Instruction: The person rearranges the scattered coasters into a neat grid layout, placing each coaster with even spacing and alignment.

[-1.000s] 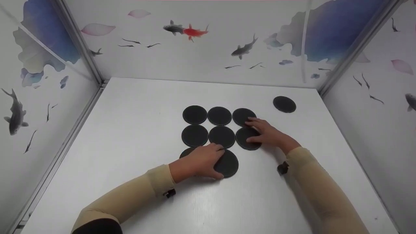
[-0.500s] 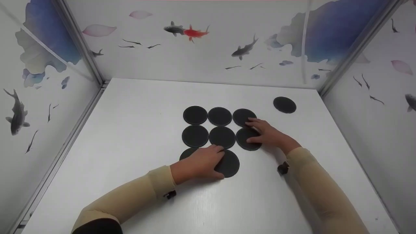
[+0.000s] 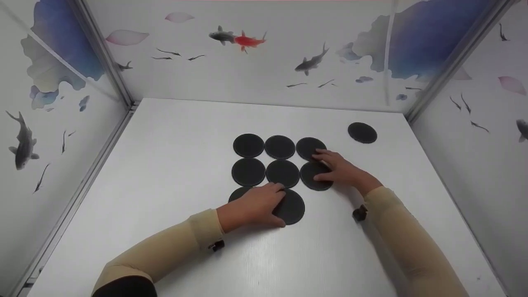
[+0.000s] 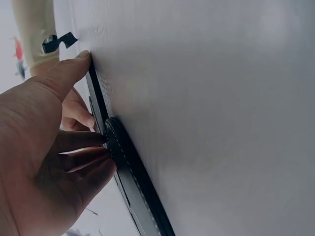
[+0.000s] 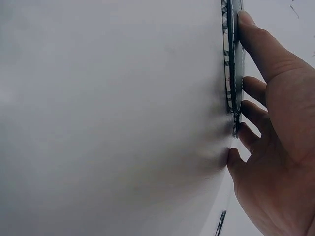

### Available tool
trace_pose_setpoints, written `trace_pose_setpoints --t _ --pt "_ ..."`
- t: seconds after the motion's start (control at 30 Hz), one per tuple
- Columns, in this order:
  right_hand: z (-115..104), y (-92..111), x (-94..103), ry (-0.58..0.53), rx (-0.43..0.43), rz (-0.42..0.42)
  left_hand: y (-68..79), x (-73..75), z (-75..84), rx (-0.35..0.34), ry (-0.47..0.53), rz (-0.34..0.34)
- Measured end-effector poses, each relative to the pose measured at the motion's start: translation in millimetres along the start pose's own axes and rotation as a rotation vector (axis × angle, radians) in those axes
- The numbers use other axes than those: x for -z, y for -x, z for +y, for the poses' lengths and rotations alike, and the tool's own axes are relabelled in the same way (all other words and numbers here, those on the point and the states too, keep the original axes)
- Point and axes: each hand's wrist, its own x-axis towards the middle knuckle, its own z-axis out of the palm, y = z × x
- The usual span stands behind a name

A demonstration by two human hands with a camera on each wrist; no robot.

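Black round coasters with stitched edges lie flat in three touching rows in the head view. Across the front row my left hand [image 3: 253,206] spreads, partly covering the front left coaster [image 3: 237,193]. Its thumb touches the near edge of the front right coaster [image 3: 293,209], and a fingertip lies near that coaster's far edge. The left wrist view shows the other fingers, slightly bent, against a coaster [image 4: 129,182]. My right hand [image 3: 342,170] rests with spread fingers on the back right coaster [image 3: 307,147] and, by its thumb, on the middle right coaster [image 3: 309,175].
One more coaster [image 3: 362,133] lies apart at the back right of the white table [image 3: 173,165]. Patterned panels [image 3: 264,78] with painted fish enclose the back and both sides. Metal posts [image 3: 103,53] stand at the corners.
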Motion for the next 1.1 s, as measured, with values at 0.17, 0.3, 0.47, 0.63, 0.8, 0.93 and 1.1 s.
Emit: trace_pose_setpoints --t 0.17,0.3,0.47,0.63,0.8,0.93,1.1 --pt "-1 0 0.7 0.013 0.002 0.003 -1.6 -1.6 -0.9 -0.006 -0.002 0.008" --pt "-1 0 0.8 0.021 0.003 0.007 -2.9 -2.5 -0.5 -0.004 -0.017 0.010" --pt "1 0 -0.4 0.002 -0.004 0.004 -2.0 -0.9 1.7 0.000 -0.020 0.004" --pt "2 -1 -1.3 -0.005 -0.009 0.004 -0.2 3.1 -1.8 0.001 0.018 -0.004" --pt "3 0 -1.7 0.001 -0.002 0.001 4.1 14.7 -13.6 0.009 0.047 0.002" --pt "2 0 -0.9 0.005 0.000 0.004 11.5 24.3 -27.1 0.003 0.086 0.010" --pt "2 -1 0.1 0.012 0.011 0.004 23.4 30.1 -49.1 0.015 0.158 -0.004"
